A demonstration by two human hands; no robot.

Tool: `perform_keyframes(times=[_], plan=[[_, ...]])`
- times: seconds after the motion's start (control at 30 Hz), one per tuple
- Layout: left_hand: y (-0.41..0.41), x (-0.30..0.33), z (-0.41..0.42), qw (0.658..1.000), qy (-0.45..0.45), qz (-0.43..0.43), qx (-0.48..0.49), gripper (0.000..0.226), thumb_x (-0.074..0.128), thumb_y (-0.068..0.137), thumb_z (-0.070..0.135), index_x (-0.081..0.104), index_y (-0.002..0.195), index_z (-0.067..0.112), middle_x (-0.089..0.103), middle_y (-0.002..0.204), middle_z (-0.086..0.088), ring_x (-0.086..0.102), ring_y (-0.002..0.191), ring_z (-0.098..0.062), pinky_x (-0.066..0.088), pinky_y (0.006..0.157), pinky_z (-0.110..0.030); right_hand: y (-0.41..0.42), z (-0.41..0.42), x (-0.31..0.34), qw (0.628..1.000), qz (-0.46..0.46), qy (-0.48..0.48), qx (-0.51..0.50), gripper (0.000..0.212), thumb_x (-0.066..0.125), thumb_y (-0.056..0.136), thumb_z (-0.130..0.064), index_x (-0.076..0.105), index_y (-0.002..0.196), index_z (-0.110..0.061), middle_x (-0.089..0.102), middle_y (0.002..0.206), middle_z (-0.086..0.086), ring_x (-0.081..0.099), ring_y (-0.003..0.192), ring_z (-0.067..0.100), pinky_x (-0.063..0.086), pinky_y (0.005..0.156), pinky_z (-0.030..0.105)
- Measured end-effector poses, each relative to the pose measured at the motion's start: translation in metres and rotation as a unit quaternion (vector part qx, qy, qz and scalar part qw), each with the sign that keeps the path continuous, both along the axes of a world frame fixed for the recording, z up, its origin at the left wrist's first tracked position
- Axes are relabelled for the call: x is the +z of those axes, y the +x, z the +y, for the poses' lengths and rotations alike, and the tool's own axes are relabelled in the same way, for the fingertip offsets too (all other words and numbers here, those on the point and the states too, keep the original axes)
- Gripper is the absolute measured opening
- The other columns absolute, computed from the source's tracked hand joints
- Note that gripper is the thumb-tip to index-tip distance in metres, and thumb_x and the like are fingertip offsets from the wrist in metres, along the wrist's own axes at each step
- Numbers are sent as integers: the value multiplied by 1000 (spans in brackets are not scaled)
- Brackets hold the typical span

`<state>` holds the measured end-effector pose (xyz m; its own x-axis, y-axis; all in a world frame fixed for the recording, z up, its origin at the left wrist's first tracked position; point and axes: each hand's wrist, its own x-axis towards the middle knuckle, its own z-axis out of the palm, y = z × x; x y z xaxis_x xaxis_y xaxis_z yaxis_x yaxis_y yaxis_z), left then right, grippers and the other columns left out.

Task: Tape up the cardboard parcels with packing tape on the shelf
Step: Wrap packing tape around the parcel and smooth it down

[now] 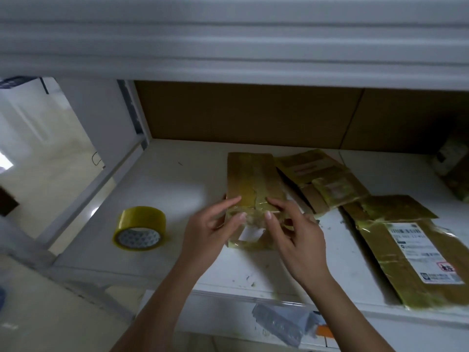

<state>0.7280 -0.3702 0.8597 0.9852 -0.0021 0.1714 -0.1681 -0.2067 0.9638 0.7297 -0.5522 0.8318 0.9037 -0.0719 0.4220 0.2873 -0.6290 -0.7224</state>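
shelf (177, 179): painted white, smooth, faintly shiny, flecked with bits of tape residue
back panel (248, 113): brown board, matt
tape roll (140, 227): glossy yellowish translucent plastic film on a printed white paper core
parcel (253, 184): brown matt cardboard, wrapped in glossy, wrinkled tape; a white paper patch on its near end
second parcel (322, 179): cardboard, creased, under shiny crinkled tape
third parcel (406, 250): cardboard with glossy tape and a smooth white printed paper label
bag (281, 323): grey, crinkled, glossy plastic, below the shelf
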Motion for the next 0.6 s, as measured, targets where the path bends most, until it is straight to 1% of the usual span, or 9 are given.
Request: perform_keyframes(times=[0.03,0.1,0.17,0.23,0.33,0.4,0.53,0.6], plan=[[1,0,-1,1000,5,1,4,34,73,85,25,67,116,38,74,93,20,73,88,-6,58,79,-27,2,2,3,1000,-5,-19,-10,50,34,86,-79,53,117,-44,68,79,-10,61,81,18,53,68,40],[3,-3,-2,1000,15,-1,9,34,74,83,29,66,112,44,73,94,23,72,90,-7,58,84,-31,3,5,7,998,-24,-53,-21,55,38,81,-81,56,111,-38,69,85,-14,59,89,21,52,64,38],[5,-4,-3,1000,14,-1,12,34,75,81,27,67,108,47,74,94,20,73,90,-9,58,86,-34,4,5,8,996,-38,-78,-27,60,44,78,-79,59,109,-30,70,90,-13,57,94,23,52,62,37],[6,-5,-3,1000,8,-4,18,36,77,80,21,68,105,45,76,93,15,73,89,-8,58,87,-34,7,4,6,995,-49,-88,-26,59,49,77,-77,59,107,-28,71,90,-10,59,92,25,53,61,38],[9,-7,-5,999,1,-11,36,37,79,78,12,71,102,40,76,90,14,73,86,-8,59,84,-34,11,5,4,994,-60,-85,-30,51,52,77,-74,56,104,-30,71,86,-7,60,88,28,54,62,43],[10,-8,-7,998,-9,-14,53,35,80,77,10,72,98,37,76,85,15,74,82,-9,59,81,-30,12,7,2,995,-65,-68,-32,45,52,77,-71,54,102,-34,70,86,-8,59,87,28,54,66,49],[11,-10,-9,997,-1,-31,73,34,78,78,7,73,95,36,75,81,16,73,79,-5,57,75,-20,14,4,-3,996,-66,-54,-21,30,68,80,-52,54,100,-35,71,91,-9,58,83,24,53,63,46],[12,-10,-8,997,4,-26,74,34,76,81,7,74,93,38,75,80,18,72,76,-3,56,71,-18,15,2,-2,998,-52,-46,-6,26,70,85,-44,52,102,-36,69,90,-12,58,80,21,53,64,45]])
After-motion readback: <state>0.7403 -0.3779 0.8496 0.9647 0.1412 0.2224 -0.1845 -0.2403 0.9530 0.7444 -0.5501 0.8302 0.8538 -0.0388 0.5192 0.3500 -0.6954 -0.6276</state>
